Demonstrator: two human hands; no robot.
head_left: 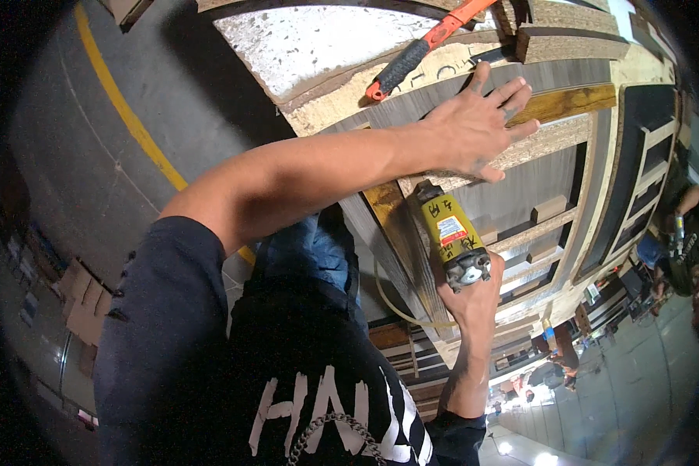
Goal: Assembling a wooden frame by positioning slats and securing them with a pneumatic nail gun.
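My left hand [474, 128] is open, its fingers spread over the top boards of a wooden frame [563, 140] made of grey-faced and raw chipboard strips. In my right hand [478, 293] is a yellow pneumatic nail gun [449, 227] with labels and black handwriting on its body. Its dark end points at the frame's near corner, just below my left hand. Whether it touches the wood I cannot tell. My fingers around its grip are partly hidden by the tool. A thin pale air hose [400, 312] curves beneath it.
An orange tool with a black grip [402, 68] lies on the board beyond my left hand. Loose chipboard strips [571, 45] are stacked at the far side. A dark framed panel [637, 167] lies to the right. Another person [679, 233] is at the far right.
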